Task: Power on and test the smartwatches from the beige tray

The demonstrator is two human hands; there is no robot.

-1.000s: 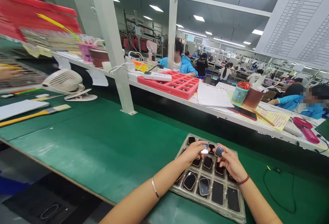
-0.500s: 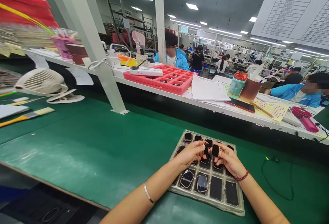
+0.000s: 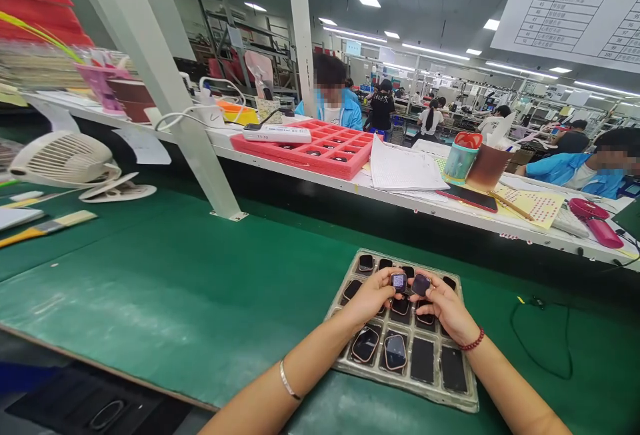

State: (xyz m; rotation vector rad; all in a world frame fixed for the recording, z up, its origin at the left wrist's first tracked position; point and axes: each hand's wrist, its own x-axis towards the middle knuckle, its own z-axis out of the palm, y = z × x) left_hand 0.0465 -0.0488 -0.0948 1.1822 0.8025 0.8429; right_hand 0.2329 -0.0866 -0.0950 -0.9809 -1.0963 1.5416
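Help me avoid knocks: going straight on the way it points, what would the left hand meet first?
Probably the dark watch piece in the right hand, just past the lit watch piece that the left hand holds. Depth is unclear; it might miss.

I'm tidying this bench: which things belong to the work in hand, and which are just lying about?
In the work:
lit watch, in the left hand
dark watch, in the right hand
tray of watches beneath

Seemingly just lying about:
white fan
brush
black cable
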